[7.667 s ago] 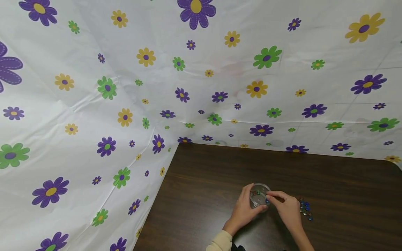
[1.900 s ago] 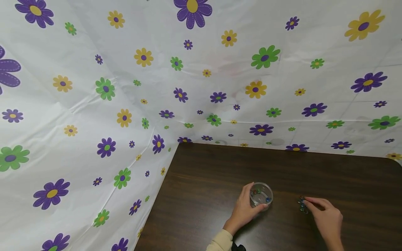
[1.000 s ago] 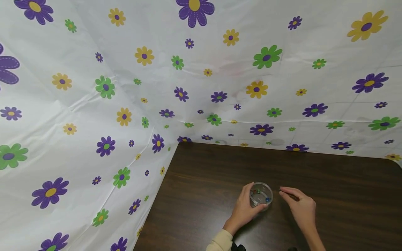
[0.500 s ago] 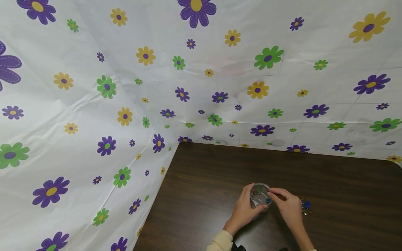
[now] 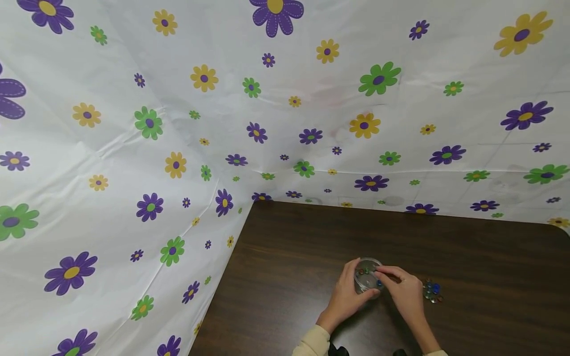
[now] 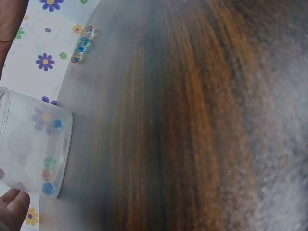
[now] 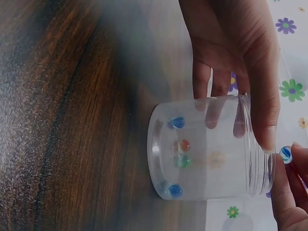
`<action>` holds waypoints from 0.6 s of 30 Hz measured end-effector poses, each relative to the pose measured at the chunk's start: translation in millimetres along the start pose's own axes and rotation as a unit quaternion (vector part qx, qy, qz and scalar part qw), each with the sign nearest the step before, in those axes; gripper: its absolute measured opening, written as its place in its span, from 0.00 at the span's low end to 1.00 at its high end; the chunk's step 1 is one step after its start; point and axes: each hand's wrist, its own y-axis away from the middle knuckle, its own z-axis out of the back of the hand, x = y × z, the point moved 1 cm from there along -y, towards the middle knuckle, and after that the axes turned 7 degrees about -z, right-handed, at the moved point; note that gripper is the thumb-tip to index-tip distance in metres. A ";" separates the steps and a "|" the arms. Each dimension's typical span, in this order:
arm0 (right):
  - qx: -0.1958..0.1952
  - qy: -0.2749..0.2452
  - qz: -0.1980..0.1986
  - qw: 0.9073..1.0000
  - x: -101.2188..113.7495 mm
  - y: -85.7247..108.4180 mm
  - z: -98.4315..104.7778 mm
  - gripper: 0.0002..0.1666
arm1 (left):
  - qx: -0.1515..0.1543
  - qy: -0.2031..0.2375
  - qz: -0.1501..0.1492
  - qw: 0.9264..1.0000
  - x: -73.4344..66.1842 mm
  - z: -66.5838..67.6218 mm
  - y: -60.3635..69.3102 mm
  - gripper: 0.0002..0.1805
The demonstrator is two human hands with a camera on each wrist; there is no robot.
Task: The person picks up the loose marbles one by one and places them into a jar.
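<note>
My left hand (image 5: pixel 345 299) grips a clear plastic jar (image 7: pixel 216 149) that stands upright on the table, its mouth uncovered. Through the jar wall, blue marbles (image 7: pixel 175 190), a red marble (image 7: pixel 184 145) and a green marble (image 7: pixel 183 161) show on the bottom. Over the rim, my right hand (image 5: pixel 406 296) pinches a blue-and-white glass marble (image 7: pixel 286 154) between thumb and fingertip, at the jar's mouth. To the right of that hand, a small cluster of loose marbles (image 5: pixel 433 292) lies on the wood; the left wrist view shows it too.
The dark wooden table (image 5: pixel 311 237) ends at the back and left against a white sheet (image 5: pixel 133 138) printed with flowers. A black object (image 5: pixel 338 351) shows at the lower edge by the left sleeve.
My right hand reached the marble cluster, then came left to the jar with a marble and now sits slightly further over its rim. My left hand stays on the jar.
</note>
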 end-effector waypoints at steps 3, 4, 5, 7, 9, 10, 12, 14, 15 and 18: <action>0.001 0.007 -0.005 1.000 -2.0 -0.4 0.0 0.07 | 0.001 -0.001 0.002 1.000 -0.8 0.2 -0.3 0.45; 0.001 0.010 -0.007 1.000 -2.3 -0.5 0.0 0.07 | 0.001 -0.001 0.003 1.000 -1.0 0.4 -0.5 0.45; 0.001 0.012 -0.007 1.000 -2.4 -0.5 0.2 0.08 | 0.001 0.000 0.004 1.000 -1.4 0.7 -0.5 0.45; 0.002 0.014 -0.009 1.000 -2.2 0.0 0.4 0.08 | 0.001 0.001 0.006 1.000 -1.6 0.8 -0.6 0.45; 0.003 0.014 -0.008 1.000 -1.2 0.2 0.7 0.08 | 0.003 0.000 0.009 1.000 -1.6 0.7 -0.6 0.46; 0.003 0.013 -0.007 1.000 -0.7 0.3 0.8 0.08 | 0.004 0.000 0.010 1.000 -1.6 0.7 -0.6 0.46; 0.004 0.009 -0.004 1.000 0.7 0.2 1.0 0.08 | 0.006 0.001 0.011 1.000 -1.2 0.3 -0.5 0.46; 0.006 0.004 -0.001 1.000 1.9 0.2 1.2 0.08 | 0.007 0.002 0.012 1.000 -1.0 0.1 -0.4 0.46; 0.006 0.002 0.000 1.000 2.3 0.4 1.3 0.08 | 0.007 0.003 0.012 1.000 -0.8 -0.1 -0.4 0.46; 0.007 -0.001 0.003 1.000 3.1 0.8 1.9 0.07 | 0.006 0.003 0.010 1.000 -0.8 -0.2 -0.3 0.46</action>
